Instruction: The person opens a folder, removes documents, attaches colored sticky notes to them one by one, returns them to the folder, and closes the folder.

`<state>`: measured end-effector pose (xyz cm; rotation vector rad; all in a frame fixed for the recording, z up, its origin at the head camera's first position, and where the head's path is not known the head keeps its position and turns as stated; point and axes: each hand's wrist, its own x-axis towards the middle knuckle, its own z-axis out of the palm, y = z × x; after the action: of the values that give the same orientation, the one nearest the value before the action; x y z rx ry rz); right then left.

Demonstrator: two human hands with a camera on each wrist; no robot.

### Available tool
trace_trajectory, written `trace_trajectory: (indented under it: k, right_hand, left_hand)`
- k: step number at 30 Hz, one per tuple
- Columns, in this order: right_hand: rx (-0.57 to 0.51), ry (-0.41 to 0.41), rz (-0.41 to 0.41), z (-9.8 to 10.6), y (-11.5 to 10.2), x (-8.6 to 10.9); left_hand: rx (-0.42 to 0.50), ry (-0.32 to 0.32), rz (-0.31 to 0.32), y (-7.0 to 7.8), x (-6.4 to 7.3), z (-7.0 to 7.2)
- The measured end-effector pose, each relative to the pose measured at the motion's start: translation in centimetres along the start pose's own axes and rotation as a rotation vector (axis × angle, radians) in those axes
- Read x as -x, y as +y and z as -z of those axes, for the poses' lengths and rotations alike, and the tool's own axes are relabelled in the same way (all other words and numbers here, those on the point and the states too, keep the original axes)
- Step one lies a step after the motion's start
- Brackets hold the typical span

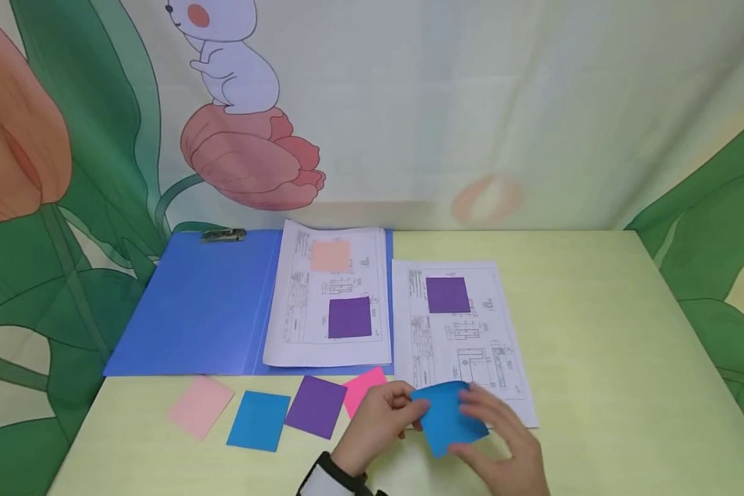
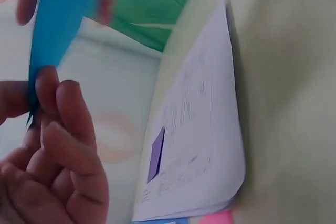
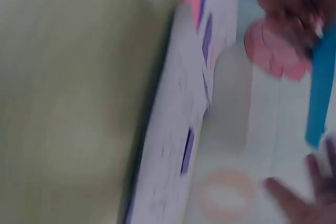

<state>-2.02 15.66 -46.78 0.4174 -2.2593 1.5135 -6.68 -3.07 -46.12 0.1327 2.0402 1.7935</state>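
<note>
Between thumb and fingers, my left hand (image 1: 375, 424) pinches the left edge of a blue sticky note (image 1: 448, 421), held up over the lower part of a printed drawing sheet (image 1: 430, 344). My right hand (image 1: 508, 448) is at the note's right side, its fingers spread around the upper right corner and the thumb near the lower edge. In the right wrist view the fingers of the right hand (image 3: 310, 198) are blurred and look apart from the note's end. A purple sticky note (image 1: 448, 295) lies on the sheet's upper part.
An open blue folder (image 1: 192, 303) with a metal clip (image 1: 223, 235) holds stacked drawing sheets (image 1: 304, 348), bearing a peach note (image 1: 331, 256) and a purple one (image 1: 350, 317). Pink (image 1: 201, 408), blue (image 1: 258, 421), purple (image 1: 315, 406) and bright pink (image 1: 364, 387) sticky notes lie along the table's front.
</note>
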Motion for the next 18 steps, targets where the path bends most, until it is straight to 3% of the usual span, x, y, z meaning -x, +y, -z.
trace_trajectory:
  k: [3, 5, 8, 11, 14, 16, 18]
  right_hand:
    - [0.097, -0.103, -0.393, 1.9, 1.2, -1.5]
    - [0.17, -0.181, -0.542, 2.9, 2.7, -3.0]
    - [0.231, -0.265, -0.624, 4.3, 5.8, -5.4]
    - [0.228, -0.312, -0.661, 5.2, 9.3, -7.6]
    - [0.218, -0.371, -0.69, 5.6, 12.2, -9.0]
    - [0.222, -0.411, -0.715, 5.4, 13.4, -9.4]
    - [0.248, -0.429, -0.73, 5.1, 14.1, -9.6]
  left_hand:
    - [-0.168, -0.039, -0.032, 0.3, -1.3, -0.7]
    - [-0.289, -0.068, -0.047, 0.4, -2.3, -1.2]
    - [-0.551, -0.035, -0.07, 0.6, -3.9, -2.1]
    - [-0.943, 0.021, -0.138, 0.0, -5.5, -2.8]
    - [-1.278, 0.018, -0.206, -1.2, -6.6, -3.3]
    - [-1.393, -0.011, -0.22, -1.9, -6.9, -3.4]
    - [-1.427, -0.03, -0.215, -2.4, -7.0, -3.5]
